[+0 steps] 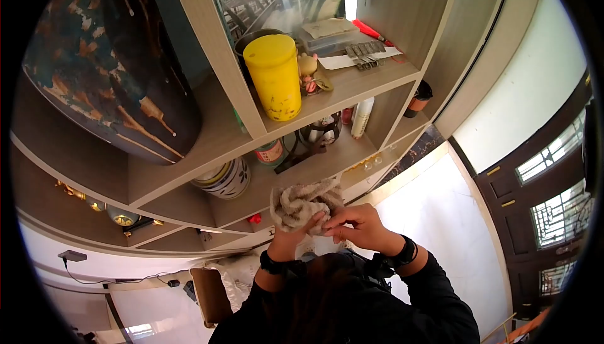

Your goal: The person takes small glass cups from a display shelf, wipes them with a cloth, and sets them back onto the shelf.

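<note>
A crumpled beige-grey cloth [303, 200] is bunched up in front of my body, before the shelf unit. My left hand [294, 237] grips it from below, with the thumb lying over its near side. From the right, my right hand [363, 227] reaches in with curled fingers, pinching at the cloth's lower edge close to my left thumb. Nearest beyond the cloth are a green-and-pink jar [270, 152] and a patterned pot [228, 179] on the lower shelf. A yellow canister [273, 77] stands on the shelf above.
A large dark painted vase [107, 67] fills the left compartment. A small figurine [307, 70], a clear box [327, 37] and a white bottle [363, 117] share the shelves. An open cardboard box [210, 297] sits on the floor; a dark door [535, 212] is at right.
</note>
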`<state>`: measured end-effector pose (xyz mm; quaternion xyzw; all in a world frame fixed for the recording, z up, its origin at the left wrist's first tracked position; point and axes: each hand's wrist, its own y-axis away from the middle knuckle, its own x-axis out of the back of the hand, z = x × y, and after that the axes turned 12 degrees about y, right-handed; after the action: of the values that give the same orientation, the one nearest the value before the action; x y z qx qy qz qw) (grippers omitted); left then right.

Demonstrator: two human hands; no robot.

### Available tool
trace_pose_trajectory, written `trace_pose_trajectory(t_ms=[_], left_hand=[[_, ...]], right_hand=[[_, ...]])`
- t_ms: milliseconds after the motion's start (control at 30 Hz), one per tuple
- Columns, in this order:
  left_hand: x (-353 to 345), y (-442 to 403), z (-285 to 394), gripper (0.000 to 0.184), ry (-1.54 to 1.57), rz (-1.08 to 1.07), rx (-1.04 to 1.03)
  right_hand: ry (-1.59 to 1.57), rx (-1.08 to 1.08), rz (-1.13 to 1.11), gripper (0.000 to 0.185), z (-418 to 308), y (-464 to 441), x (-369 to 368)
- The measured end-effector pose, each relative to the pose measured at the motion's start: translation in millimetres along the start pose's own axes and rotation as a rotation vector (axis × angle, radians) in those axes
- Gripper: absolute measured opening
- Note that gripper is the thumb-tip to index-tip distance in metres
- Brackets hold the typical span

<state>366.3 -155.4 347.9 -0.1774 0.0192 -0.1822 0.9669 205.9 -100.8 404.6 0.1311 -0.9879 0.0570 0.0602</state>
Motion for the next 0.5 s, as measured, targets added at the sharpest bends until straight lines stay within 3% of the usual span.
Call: trace_pose_trajectory(t_ms=[67,133,167,233,300,367,433,500], left_hand=[[2.5,-1.2,-0.2,0.039,-0.114,-0.030,-0.160],[2.8,-3.1,3.1,0.039,-0.246,-0.086,-0.299],[1.2,-4.8,7.4,0.036,-0.168,-0.025,-0.228],[-5.1,-7.2,12.6,0.034,0.034,0.070,-0.082],[-12.8,-8.9,14.9,0.033,0.293,0.165,0.053],[-16.7,-14.2,22.0,0.032,0.842,0.375,0.403],[-9.6,-10.7,-4.5,0.029,0.406,0.251,0.141],[-6.1,-26.6,16.3,0.031,1.195,0.352,0.689]], right_hand=[[0.043,0.028,-0.007,0.012,0.4,0.8,-1.2],[0.241,0.254,0.025,0.011,2.8,-0.4,-4.3],[0.241,0.254,0.025,0.011,2.4,-1.6,-4.4],[0.555,0.482,0.029,0.015,1.3,-4.1,-4.2],[0.589,0.495,0.021,0.016,0.6,-4.2,-5.2],[0.657,0.516,0.002,0.019,0.2,-3.7,-5.8],[0.682,0.549,-0.002,0.016,4.8,-4.5,-3.6],[0.706,0.582,-0.008,0.015,5.4,-3.4,-2.0]])
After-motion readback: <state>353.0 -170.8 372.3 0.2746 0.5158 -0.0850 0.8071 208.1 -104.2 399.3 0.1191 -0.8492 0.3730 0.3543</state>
